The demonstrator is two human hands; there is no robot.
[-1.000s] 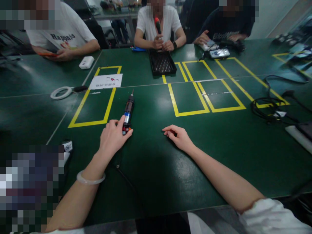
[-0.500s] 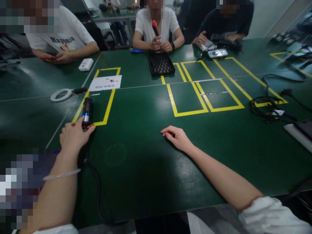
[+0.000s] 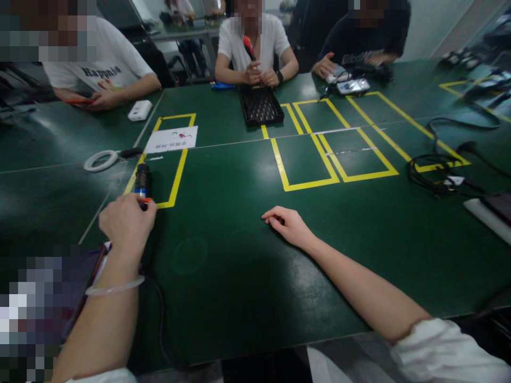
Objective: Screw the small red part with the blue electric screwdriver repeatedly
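Note:
My left hand is closed around the near end of a black corded electric screwdriver with a blue band, which lies on the green table across the near corner of a yellow taped rectangle. Its cable runs back under my left wrist. My right hand rests on the table at the middle, fingers loosely curled, holding nothing.
A white paper sheet and white tape roll lie to the far left. A black tray sits before a person across the table holding a red tool. Black cables coil at right. More people sit at the far edge.
My left hand has carried the screwdriver from the table's middle leftward onto the corner of the yellow rectangle, then drawn back slightly. My right hand has stayed put.

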